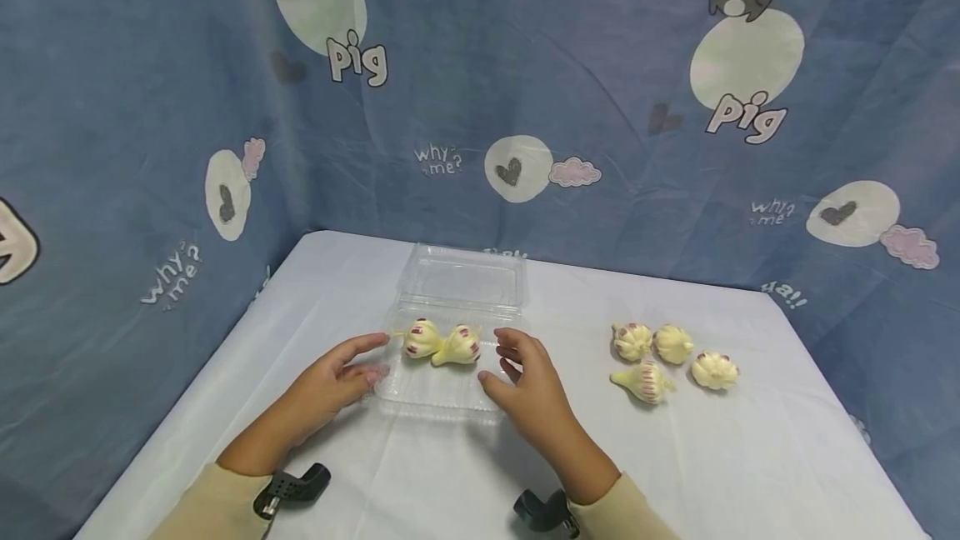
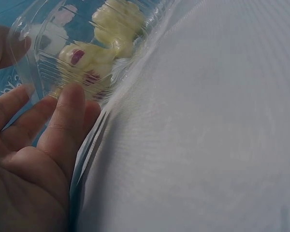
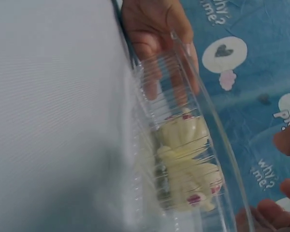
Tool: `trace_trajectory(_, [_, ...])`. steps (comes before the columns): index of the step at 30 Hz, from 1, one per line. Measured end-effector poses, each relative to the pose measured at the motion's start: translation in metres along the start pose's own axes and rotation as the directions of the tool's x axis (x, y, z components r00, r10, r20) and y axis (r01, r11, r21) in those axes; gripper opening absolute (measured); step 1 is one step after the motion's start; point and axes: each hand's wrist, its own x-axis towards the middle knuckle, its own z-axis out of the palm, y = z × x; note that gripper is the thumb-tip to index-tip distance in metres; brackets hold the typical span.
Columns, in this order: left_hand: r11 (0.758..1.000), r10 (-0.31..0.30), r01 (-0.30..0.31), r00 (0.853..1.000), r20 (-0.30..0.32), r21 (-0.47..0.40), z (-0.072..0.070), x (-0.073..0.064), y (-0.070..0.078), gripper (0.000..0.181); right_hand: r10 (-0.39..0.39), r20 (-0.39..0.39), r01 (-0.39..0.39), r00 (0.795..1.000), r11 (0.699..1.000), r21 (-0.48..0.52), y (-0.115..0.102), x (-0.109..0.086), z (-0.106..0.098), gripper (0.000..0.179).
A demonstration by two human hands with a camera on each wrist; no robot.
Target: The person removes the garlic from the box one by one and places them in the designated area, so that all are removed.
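A clear plastic clamshell box (image 1: 438, 394) lies with its lid (image 1: 461, 277) folded back, away from me. Inside its base sit two garlic bulbs (image 1: 422, 338), pale yellow with purple marks, side by side and touching. My left hand (image 1: 337, 377) is at the box's left end, fingers spread and fingertips right at the wall, as the left wrist view also shows. Over the right edge hovers my right hand (image 1: 531, 386), its thumb and fingers apart and bent loosely, with nothing between them. In the right wrist view the bulbs (image 3: 183, 137) show through the ribbed side wall.
To the right of the box, several more garlic bulbs (image 1: 648, 382) lie grouped on the white tablecloth (image 1: 750, 457). A blue printed curtain (image 1: 622, 215) hangs behind the table and along its left side.
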Motion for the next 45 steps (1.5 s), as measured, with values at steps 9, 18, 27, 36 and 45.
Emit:
trace_trajectory(9, [1.000,-0.010,0.010,1.000,0.001,-0.009,-0.001,0.001,0.000,0.062,0.019,0.036,-0.017,0.999,0.999,-0.049,-0.004,0.010,0.004,0.065])
trace_trajectory(18, [1.000,0.009,-0.009,1.000,0.001,0.003,-0.001,0.001,0.000,0.063,0.068,0.052,-0.059,0.996,0.985,-0.162,-0.006,0.018,0.007,0.071])
trace_trajectory(27, [1.000,0.012,-0.012,1.000,0.004,-0.009,-0.001,0.000,0.002,0.062,0.118,0.038,-0.105,0.992,0.962,-0.251,-0.010,0.021,0.014,0.074])
trace_trajectory(36, [1.000,0.023,-0.023,1.000,0.009,-0.012,-0.003,-0.001,0.001,0.063,0.136,0.033,-0.124,0.990,0.963,-0.240,-0.015,0.029,0.022,0.074])
trace_trajectory(45, [0.999,0.037,-0.036,0.999,0.018,-0.025,0.000,-0.001,0.002,0.062,0.162,0.041,-0.149,0.986,0.963,-0.225,-0.009,0.036,0.024,0.075])
